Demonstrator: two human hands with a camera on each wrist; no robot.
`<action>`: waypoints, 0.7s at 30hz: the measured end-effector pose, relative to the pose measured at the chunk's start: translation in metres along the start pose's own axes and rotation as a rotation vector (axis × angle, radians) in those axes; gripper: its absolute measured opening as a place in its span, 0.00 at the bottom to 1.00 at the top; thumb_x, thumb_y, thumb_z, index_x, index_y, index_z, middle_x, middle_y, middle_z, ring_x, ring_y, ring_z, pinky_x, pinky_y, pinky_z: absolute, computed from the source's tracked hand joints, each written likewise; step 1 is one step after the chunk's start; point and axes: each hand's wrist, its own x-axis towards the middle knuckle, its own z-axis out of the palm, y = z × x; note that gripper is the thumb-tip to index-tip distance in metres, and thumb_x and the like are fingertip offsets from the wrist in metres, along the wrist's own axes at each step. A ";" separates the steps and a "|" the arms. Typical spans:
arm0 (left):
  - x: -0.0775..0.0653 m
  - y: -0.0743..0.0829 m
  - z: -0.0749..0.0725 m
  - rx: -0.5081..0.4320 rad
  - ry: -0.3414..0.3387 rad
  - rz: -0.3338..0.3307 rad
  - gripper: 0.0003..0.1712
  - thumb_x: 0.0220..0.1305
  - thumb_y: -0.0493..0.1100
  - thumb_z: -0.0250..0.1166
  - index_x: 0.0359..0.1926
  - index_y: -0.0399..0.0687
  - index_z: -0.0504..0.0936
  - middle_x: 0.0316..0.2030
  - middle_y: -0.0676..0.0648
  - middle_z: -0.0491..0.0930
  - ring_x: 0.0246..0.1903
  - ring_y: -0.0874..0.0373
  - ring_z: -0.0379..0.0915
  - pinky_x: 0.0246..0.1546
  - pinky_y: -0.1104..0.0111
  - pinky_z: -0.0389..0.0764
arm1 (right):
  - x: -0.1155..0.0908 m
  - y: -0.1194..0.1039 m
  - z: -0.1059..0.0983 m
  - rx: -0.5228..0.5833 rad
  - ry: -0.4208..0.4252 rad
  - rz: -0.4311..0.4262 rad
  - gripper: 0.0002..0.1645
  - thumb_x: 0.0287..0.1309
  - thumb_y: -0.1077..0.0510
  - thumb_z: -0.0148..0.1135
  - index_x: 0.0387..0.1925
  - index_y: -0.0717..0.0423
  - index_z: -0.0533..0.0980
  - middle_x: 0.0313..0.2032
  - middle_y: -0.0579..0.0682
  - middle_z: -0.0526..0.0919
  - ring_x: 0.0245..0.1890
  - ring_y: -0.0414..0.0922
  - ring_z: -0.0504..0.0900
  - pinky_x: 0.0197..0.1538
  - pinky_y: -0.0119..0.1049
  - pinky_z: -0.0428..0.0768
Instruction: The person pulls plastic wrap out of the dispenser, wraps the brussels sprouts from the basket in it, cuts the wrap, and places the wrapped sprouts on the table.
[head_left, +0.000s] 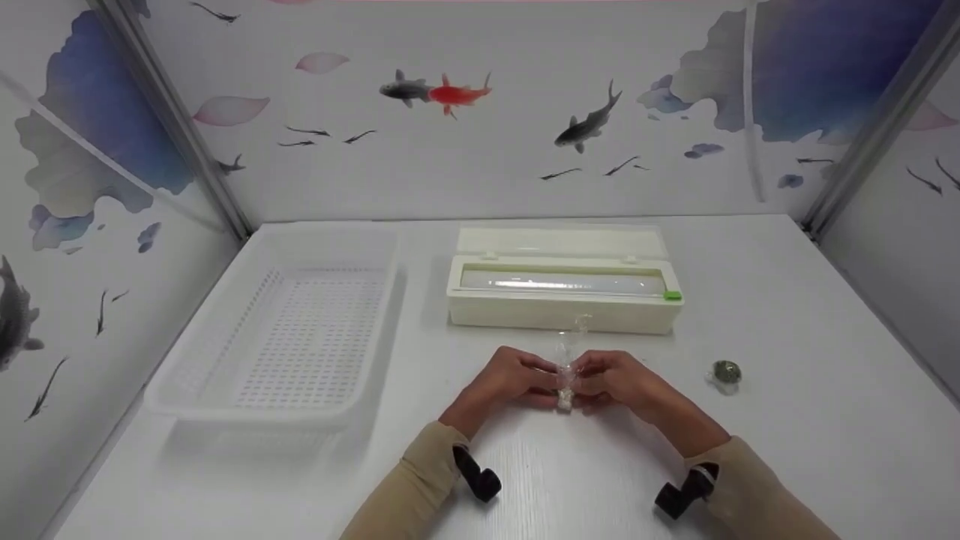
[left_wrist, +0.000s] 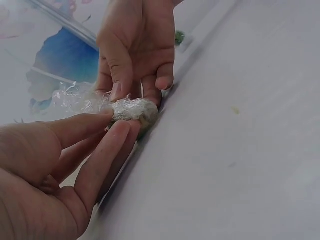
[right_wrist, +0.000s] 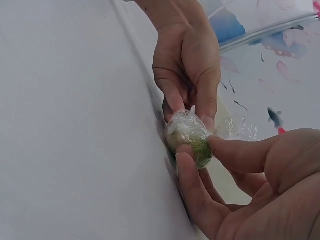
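A small round green-and-white lump in cling film [head_left: 565, 400] is between my two hands, low over the table's middle. My left hand [head_left: 516, 376] pinches it from the left with thumb and fingertips, while my right hand [head_left: 613, 376] grips it from the right. In the right wrist view the wrapped lump [right_wrist: 189, 137] shows a whitish top and a green lower side through the film. Loose, crumpled film [left_wrist: 75, 100] sticks out beyond the fingers in the left wrist view. Fingers hide part of the lump in every view.
Behind the hands stands a cream cling film box [head_left: 562, 311], lid raised, a film roll inside and a green slider at its right end. A white perforated basket [head_left: 367, 330] sits at left. Another film-wrapped dark green lump [head_left: 727, 372] lies at right. Printed panels enclose the table.
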 end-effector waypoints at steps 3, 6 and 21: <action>0.002 0.000 -0.001 0.034 0.017 0.033 0.13 0.53 0.43 0.78 0.40 0.44 0.91 0.37 0.45 0.90 0.37 0.62 0.85 0.45 0.74 0.82 | 0.000 -0.002 0.000 0.005 0.012 -0.004 0.19 0.65 0.64 0.60 0.56 0.66 0.75 0.43 0.51 0.83 0.37 0.42 0.86 0.42 0.36 0.88; 0.005 -0.002 -0.001 0.054 0.033 0.064 0.13 0.53 0.43 0.78 0.41 0.44 0.91 0.39 0.44 0.90 0.41 0.62 0.85 0.48 0.74 0.82 | -0.001 -0.004 0.000 0.012 0.036 -0.009 0.21 0.66 0.65 0.59 0.59 0.66 0.73 0.46 0.54 0.83 0.37 0.43 0.86 0.41 0.37 0.88; 0.005 -0.003 -0.001 -0.013 0.019 0.064 0.14 0.53 0.39 0.76 0.42 0.41 0.90 0.39 0.43 0.90 0.39 0.62 0.85 0.45 0.75 0.83 | 0.000 0.000 0.003 0.079 0.110 0.033 0.14 0.62 0.66 0.63 0.48 0.68 0.82 0.36 0.46 0.87 0.33 0.40 0.85 0.38 0.34 0.88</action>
